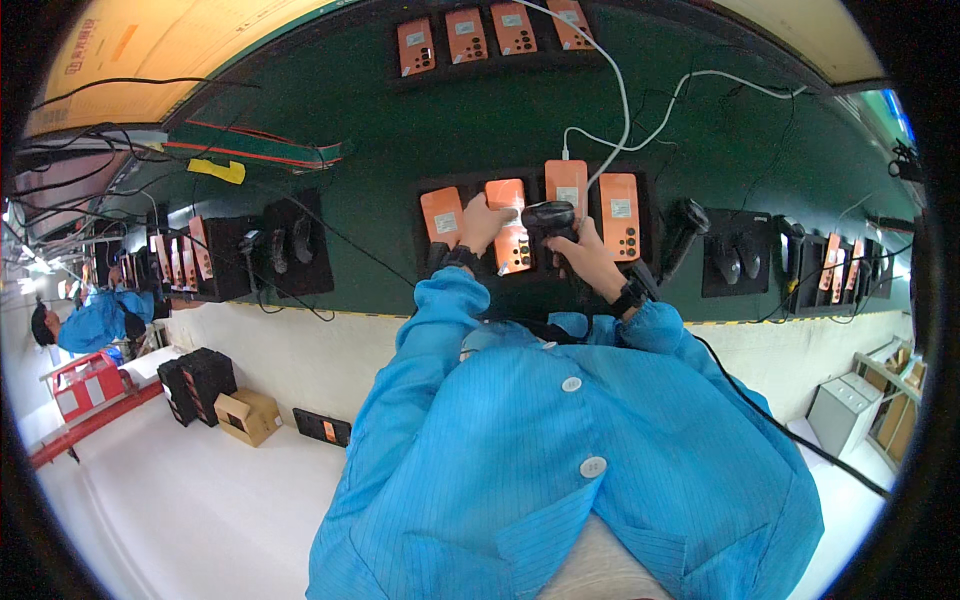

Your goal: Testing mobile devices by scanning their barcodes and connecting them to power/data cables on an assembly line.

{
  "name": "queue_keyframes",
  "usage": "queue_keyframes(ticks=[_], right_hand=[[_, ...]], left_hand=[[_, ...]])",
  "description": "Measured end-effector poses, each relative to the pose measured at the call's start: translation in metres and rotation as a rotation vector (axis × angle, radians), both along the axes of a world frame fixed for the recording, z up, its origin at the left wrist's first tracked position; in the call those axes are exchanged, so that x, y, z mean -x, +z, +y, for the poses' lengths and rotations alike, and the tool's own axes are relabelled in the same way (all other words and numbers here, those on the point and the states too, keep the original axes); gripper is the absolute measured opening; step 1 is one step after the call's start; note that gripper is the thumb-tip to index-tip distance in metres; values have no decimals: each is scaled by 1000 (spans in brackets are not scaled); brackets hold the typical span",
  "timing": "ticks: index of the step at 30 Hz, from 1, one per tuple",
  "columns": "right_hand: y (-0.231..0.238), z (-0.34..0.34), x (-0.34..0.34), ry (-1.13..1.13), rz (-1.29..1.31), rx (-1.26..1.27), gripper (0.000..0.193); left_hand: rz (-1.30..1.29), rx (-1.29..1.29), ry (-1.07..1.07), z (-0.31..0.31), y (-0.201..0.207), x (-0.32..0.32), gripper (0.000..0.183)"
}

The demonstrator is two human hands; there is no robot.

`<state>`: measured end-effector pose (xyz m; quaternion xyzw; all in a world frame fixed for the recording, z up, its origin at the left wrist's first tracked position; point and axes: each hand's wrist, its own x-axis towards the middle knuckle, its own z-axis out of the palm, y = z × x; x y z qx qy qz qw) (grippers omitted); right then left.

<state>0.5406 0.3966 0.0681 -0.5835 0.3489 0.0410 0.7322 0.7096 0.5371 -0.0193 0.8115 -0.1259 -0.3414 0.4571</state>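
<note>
My right hand (590, 258) grips a black handheld barcode scanner (549, 213), its head tilted toward the orange smartphone (514, 246) on the left. A bright patch of light falls on that phone's back, over its label. My left hand (482, 222) holds the same phone by its left edge, the thumb reaching over its back. Another orange smartphone (436, 207) lies just left of this hand, partly covered by it. To the right are an orange smartphone (566, 177) with a white cable plugged into its top edge and one more orange smartphone (620, 232), camera lenses showing.
A far row of orange phones (466, 36) lies on a black tray. Another black scanner (685, 230) stands right of my hands, near computer mice (730, 264) on a dark mat. A white cable (626, 100) crosses the green bench. At far left a person (95, 318) works.
</note>
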Motion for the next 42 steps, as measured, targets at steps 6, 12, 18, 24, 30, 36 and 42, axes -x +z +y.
queue_keyframes(ticks=[6,12,18,24,30,36,42], right_hand=[[-20,7,-6,98,-96,17,41],[-8,11,-11,81,-91,-18,41],[-12,8,-8,91,-106,-1,41],[-6,14,-12,86,-105,-29,41],[-9,14,-11,3,-17,43,41],[-42,4,-11,251,-35,716,46],[-48,6,-20,309,0,585,37]], left_hand=[[16,88,108,2,9,2,32],[-66,59,84,15,0,-3,33],[-136,33,49,16,0,-3,33],[-38,152,117,23,-20,-6,37],[51,162,72,15,14,-4,39],[-16,377,185,23,37,-7,37],[-42,410,111,39,62,0,44]])
